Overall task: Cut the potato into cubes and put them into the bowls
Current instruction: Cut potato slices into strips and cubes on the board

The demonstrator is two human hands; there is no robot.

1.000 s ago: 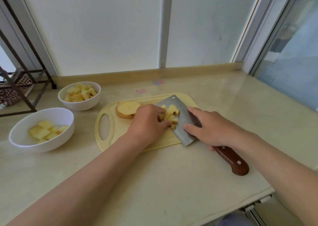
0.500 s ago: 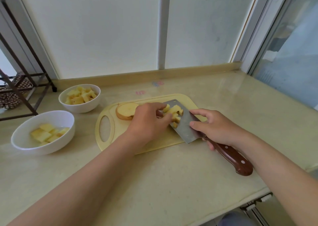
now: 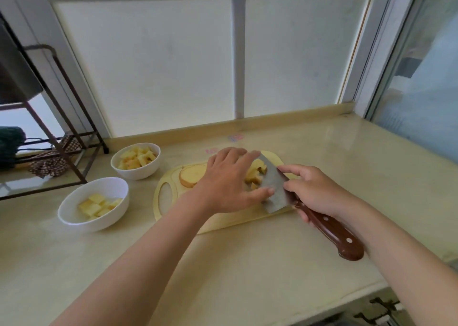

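Observation:
A pile of yellow potato cubes (image 3: 256,173) rests on the flat steel blade of a cleaver (image 3: 275,189), which is tilted above the pale yellow cutting board (image 3: 168,201). My right hand (image 3: 314,191) grips the cleaver where the blade meets its brown wooden handle. My left hand (image 3: 230,179) is spread, fingers apart, cupped against the cubes and touching the blade's edge. A round potato slice (image 3: 190,175) lies on the board left of my left hand. Two white bowls stand to the left: the near bowl (image 3: 74,216) and the far bowl (image 3: 135,173), both holding potato cubes.
A dark metal rack (image 3: 49,132) with cloth items stands at the far left on the counter. A frosted window and low sill back the beige counter (image 3: 247,263). The counter's front edge runs at the lower right.
The cleaver loaded with cubes has tilted up from the board. My left hand has opened from a curled grip to spread fingers against the cubes. The camera view has lifted.

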